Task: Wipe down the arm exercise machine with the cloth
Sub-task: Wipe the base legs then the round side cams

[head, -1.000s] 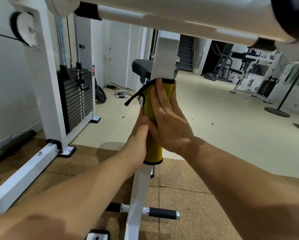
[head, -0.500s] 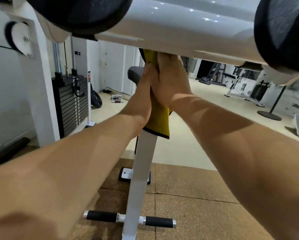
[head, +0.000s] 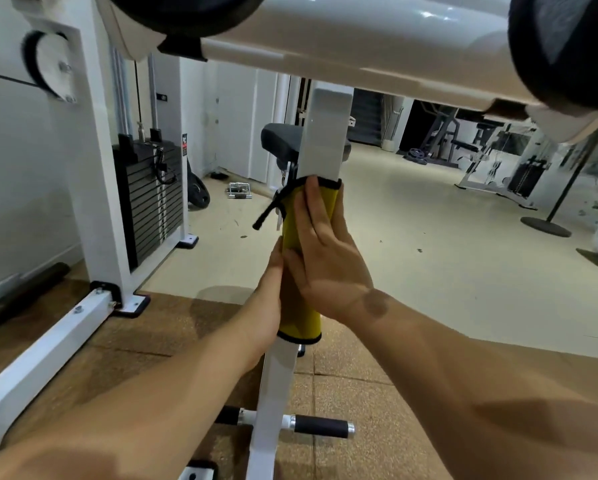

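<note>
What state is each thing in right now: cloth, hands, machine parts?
yellow cloth, wrapped around the upright post, both hands on it.
right hand, fingers straight, pressed flat on the cloth's front.
left hand, against the cloth's left side, fingers hidden behind the post.
upright post, standing, bare above and below the cloth.
weight stack, plates stacked together, none raised.

No writing is legible; the small sticker (head: 184, 144) beside the weight stack (head: 152, 199) is blurred.
</note>
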